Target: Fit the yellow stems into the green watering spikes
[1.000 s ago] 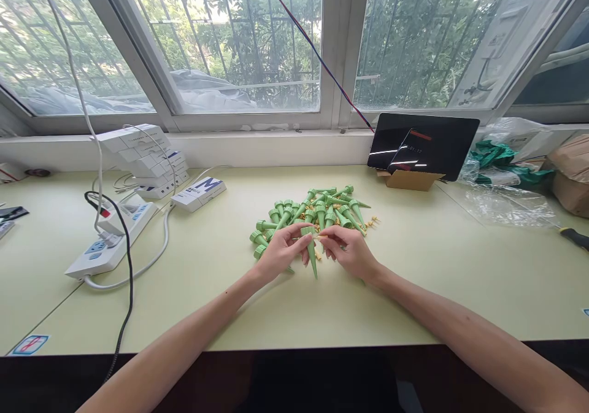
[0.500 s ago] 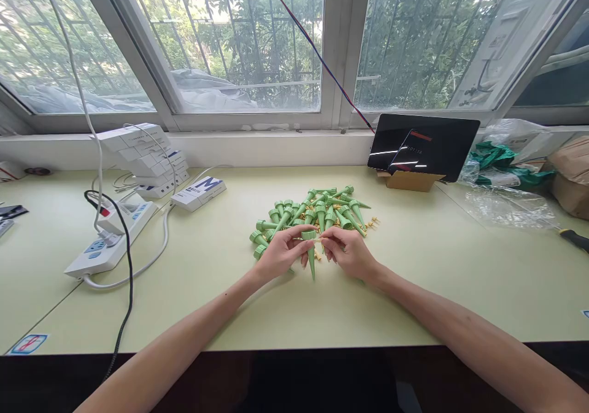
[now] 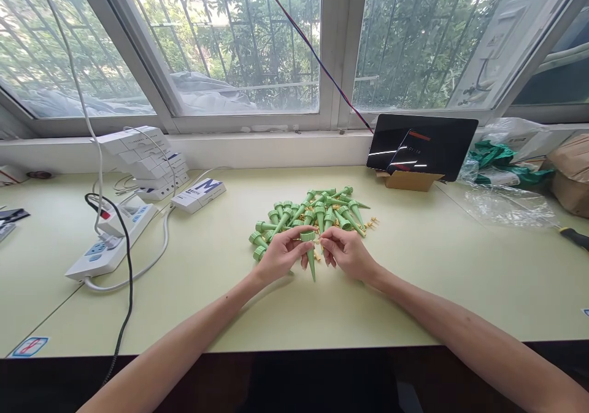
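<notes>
Left hand (image 3: 281,253): we enter it as raised above the table (image 3: 257,321), at the near edge of the pile, back of the hand toward us, thumb on the near side and forefinger reaching across the far side. The fingers are clamped on one green cone (image 3: 311,262), just below its ribbed cap; the cone hangs nearly upright between the two hands, cap up and point down, its tip leaning slightly right.

Right hand (image 3: 348,253): we enter it just to the right of the cone's cap, wrist bent inward, forefinger and thumb stretched left toward the cap, the other fingers curled below. Whether the thumb and forefinger meet, or pinch some small piece, we cannot tell.

Left forearm (image 3: 184,339) and right forearm (image 3: 460,318): both slant inward from the near corners.

Pile of green cones (image 3: 321,213): just beyond the hands, lying at many angles, with small yellow pieces (image 3: 373,221) scattered among them and at the right edge.

Farther off, we list a power strip (image 3: 110,241) and a white box (image 3: 200,195) on the left, and a dark-screened tablet (image 3: 427,146) propped on a cardboard stand (image 3: 411,181) at far right.
</notes>
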### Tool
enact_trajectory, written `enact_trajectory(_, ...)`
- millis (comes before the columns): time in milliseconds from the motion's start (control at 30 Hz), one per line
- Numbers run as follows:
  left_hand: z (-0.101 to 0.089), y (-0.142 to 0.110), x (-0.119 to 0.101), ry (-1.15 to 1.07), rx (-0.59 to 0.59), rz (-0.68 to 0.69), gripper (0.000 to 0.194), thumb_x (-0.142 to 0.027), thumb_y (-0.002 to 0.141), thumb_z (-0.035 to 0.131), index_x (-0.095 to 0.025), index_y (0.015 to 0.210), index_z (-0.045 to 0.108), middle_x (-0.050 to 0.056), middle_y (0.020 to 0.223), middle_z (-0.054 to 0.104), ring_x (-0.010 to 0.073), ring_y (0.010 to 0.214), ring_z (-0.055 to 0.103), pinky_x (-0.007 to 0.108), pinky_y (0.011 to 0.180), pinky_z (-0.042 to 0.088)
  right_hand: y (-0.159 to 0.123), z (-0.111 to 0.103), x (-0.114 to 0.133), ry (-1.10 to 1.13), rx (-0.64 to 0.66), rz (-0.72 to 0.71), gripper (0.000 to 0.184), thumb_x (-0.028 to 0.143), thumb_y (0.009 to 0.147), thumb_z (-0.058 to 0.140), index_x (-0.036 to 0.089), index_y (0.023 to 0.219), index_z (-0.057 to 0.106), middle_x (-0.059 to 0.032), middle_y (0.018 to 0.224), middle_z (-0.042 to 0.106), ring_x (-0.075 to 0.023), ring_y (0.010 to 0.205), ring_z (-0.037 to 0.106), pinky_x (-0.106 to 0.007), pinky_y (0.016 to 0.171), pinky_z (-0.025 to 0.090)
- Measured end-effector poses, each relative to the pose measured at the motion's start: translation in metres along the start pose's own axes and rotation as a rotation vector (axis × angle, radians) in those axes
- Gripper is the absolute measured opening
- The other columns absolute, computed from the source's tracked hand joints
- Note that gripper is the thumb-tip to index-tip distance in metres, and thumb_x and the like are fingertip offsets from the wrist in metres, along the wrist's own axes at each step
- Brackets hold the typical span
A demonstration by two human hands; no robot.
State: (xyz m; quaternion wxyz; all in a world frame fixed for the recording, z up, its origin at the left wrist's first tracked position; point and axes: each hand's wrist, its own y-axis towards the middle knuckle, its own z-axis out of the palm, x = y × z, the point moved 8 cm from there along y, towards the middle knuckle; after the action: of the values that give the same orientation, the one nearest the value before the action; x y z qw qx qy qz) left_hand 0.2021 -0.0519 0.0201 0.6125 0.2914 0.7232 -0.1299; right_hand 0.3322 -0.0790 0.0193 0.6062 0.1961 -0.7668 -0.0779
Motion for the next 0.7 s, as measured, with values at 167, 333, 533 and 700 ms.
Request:
enact_trajectory(167, 0.001, 0.000, -0.001, -0.073, 0.025, -0.017, 0.044, -0.041, 0.089, 0.061, -0.015, 0.125, 0.059, -0.003, 0.054, 0.058, 0.0124, 0.048, 0.058, 0.025, 0.056, 0.049, -0.001, -0.001, 0.006, -0.036, -0.004, -0.044, 0.024, 0.039, 0.097, 0.048, 0.019, 0.087, 0.057, 0.0023, 0.059, 0.058, -0.0103, 0.049, 0.052, -0.024, 0.050, 0.044)
enact_trajectory(333, 0.003, -0.001, 0.001, -0.138, 0.035, -0.034, 0.044, -0.041, 0.089, 0.061, -0.014, 0.124, 0.059, -0.004, 0.054, 0.057, 0.0123, 0.048, 0.058, 0.025, 0.055, 0.049, -0.002, -0.001, 0.011, -0.118, -0.003, -0.126, 0.021, 0.036, 0.098, 0.047, 0.019, 0.090, 0.057, 0.0016, 0.062, 0.057, -0.0108, 0.053, 0.052, -0.023, 0.052, 0.044)
enact_trajectory(533, 0.003, -0.002, 0.001, -0.097, 0.050, -0.003, 0.041, -0.036, 0.091, 0.060, -0.013, 0.124, 0.057, -0.002, 0.055, 0.060, 0.0120, 0.050, 0.058, 0.025, 0.056, 0.049, -0.003, -0.001, 0.010, -0.198, -0.006, -0.177, 0.021, 0.033, 0.099, 0.045, 0.020, 0.090, 0.059, 0.0015, 0.063, 0.056, -0.0112, 0.054, 0.051, -0.023, 0.054, 0.042)
enact_trajectory(700, 0.002, -0.003, -0.001, 0.006, 0.033, 0.024, 0.038, -0.033, 0.092, 0.058, -0.014, 0.124, 0.057, -0.002, 0.055, 0.060, 0.0114, 0.050, 0.056, 0.023, 0.055, 0.047, -0.003, 0.000, 0.010, -0.231, 0.007, -0.199, 0.017, 0.028, 0.098, 0.046, 0.019, 0.092, 0.060, 0.0031, 0.060, 0.052, -0.0114, 0.054, 0.047, -0.023, 0.054, 0.039)
